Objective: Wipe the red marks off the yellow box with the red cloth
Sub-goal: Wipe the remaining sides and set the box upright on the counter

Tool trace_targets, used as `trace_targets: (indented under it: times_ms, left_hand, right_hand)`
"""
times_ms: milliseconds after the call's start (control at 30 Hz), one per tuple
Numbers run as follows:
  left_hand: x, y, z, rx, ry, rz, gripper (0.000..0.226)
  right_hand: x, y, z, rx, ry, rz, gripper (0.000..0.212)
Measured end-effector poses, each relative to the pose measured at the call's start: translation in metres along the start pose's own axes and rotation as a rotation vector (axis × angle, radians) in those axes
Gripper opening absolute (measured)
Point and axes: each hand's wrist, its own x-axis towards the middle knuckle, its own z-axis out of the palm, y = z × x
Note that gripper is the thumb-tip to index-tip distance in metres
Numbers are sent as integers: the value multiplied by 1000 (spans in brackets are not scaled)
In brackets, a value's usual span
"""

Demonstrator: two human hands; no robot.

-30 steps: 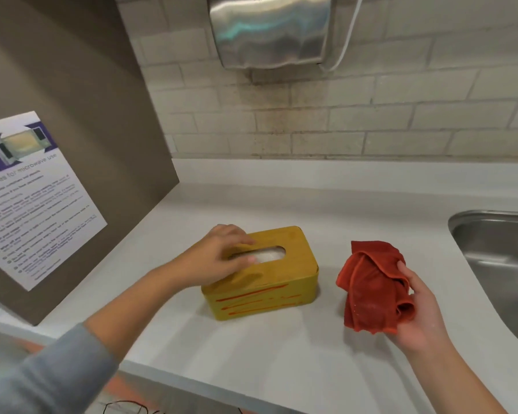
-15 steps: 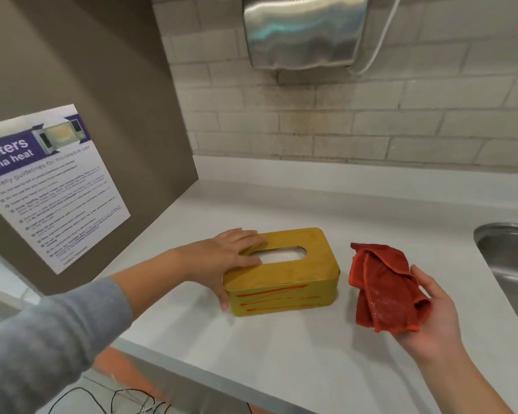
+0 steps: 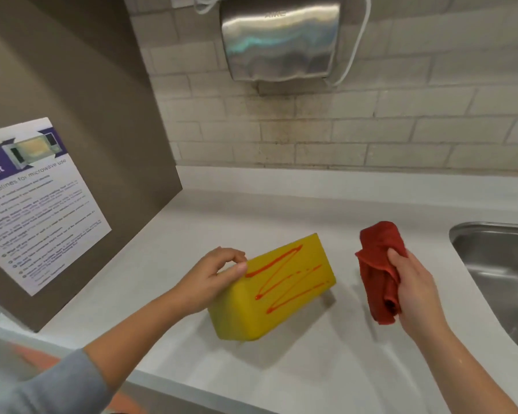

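A white counter (image 3: 281,369) runs below a tiled wall; the left hand (image 3: 213,279) clamps the left end of the yellow box (image 3: 269,291), tilted so its red marks (image 3: 281,279) face up; right of it and apart, the right hand (image 3: 413,288) clutches the bunched red cloth (image 3: 377,273); a steel sink (image 3: 497,264) lies beyond.

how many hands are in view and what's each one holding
2. The left hand grips the upper-left edge of the tilted yellow box, its red marks facing up. The right hand holds the bunched red cloth right of the box, apart from it.
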Motion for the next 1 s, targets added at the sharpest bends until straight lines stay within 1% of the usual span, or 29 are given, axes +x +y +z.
trace_targets:
  times_ms: [33, 100, 167, 200, 267, 300, 333, 433, 500, 600, 767, 800, 933, 1000]
  left_hand:
    - [0, 3, 1, -82, 12, -44, 65]
    - [1, 10, 5, -163, 11, -96, 45]
    - [3, 16, 7, -206, 7, -119, 39]
    - [3, 17, 7, -220, 14, -123, 42]
    - [5, 16, 8, -240, 26, -133, 58]
    - [5, 16, 8, -251, 25, -152, 68]
    - [5, 16, 8, -264, 23, -179, 72]
    - [4, 18, 8, -276, 50, -251, 56]
    - [6, 20, 8, -263, 70, -282, 53]
    - [9, 25, 9, -259, 81, -279, 58]
    - [13, 30, 16, -274, 128, -236, 86]
    - [14, 30, 18, -261, 144, -229, 86]
    - [21, 37, 20, -189, 184, -204, 72]
    - [26, 41, 19, -156, 185, -194, 71]
  right_hand:
    - [3, 2, 7, -77, -14, -67, 22]
    - [9, 10, 22, -166, -76, -156, 22]
    - [13, 21, 37, -249, -170, -188, 26]
    - [14, 27, 43, -285, -214, -186, 31]
    - [16, 36, 53, -325, -275, -163, 39]
    - [17, 38, 56, -336, -285, -154, 41]
    - [19, 38, 60, -342, -285, -146, 41]
    - [24, 35, 70, -367, -279, -135, 40]
    - [26, 32, 77, -378, -265, -124, 40]
    - [29, 30, 85, -386, -250, -111, 40]
    - [29, 29, 91, -361, -258, -103, 41]
    - [28, 29, 91, -355, -273, -103, 41]
    - [20, 24, 95, -297, -350, -97, 42]
    - [16, 21, 98, -260, -390, -105, 41]
